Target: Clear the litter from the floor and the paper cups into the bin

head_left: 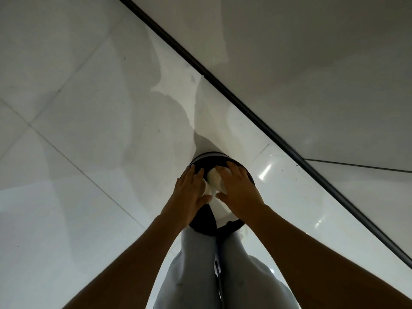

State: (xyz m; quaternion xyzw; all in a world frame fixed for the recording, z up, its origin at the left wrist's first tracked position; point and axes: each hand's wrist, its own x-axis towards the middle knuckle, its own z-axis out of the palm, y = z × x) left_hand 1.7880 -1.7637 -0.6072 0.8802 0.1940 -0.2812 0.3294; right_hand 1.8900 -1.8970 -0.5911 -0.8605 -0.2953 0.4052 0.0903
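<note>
While both hands hover low in the frame's centre, the left hand (193, 192) wraps a cup (207, 188) and the right hand (238, 188) clasps another cup (215, 178) with some paper (220, 210), all held right over the bin (200, 161), probably so they drop straight in. Around it spreads tiled floor (78, 130), with a wall (312, 63) at upper right.

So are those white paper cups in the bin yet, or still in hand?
Still in hand: both hands grip the white paper cups over the round black bin.
</note>
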